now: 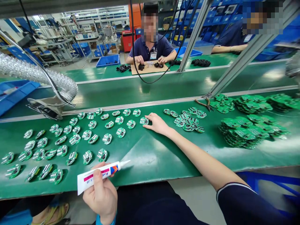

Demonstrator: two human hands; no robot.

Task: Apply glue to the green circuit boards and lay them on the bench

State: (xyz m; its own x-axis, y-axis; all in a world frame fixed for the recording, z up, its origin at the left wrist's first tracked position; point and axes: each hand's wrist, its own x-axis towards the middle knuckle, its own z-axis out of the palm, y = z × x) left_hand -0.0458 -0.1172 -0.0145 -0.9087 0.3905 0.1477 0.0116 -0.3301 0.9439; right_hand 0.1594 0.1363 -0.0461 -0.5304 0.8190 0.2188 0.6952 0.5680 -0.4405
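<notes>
A right hand [157,123] reaches to the far middle of a green table [150,170], its fingers [152,117] pinched on the right edge of a small circuit board [143,121]; whether the board touches the table is unclear. It looks light, stiff and fragile, best held by its rim, off the components. Nearer, at left, the left hand [103,194] has its fingers wrapped around a white tube [87,180], probably soft and easily squeezed, nozzle pointing right.
</notes>
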